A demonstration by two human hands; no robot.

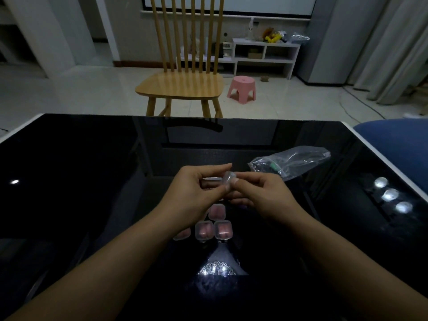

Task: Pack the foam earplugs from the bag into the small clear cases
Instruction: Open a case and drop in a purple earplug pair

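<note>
On the glossy black bench [92, 181] we note the limp, near-empty bag [291, 164], then four filled cases [203, 230]. Left hand [196, 188] and right hand [261, 193] both pinch one small clear case [228, 177] above the bench: we judge it light, rigid, slippery, best held by its edges.
</note>
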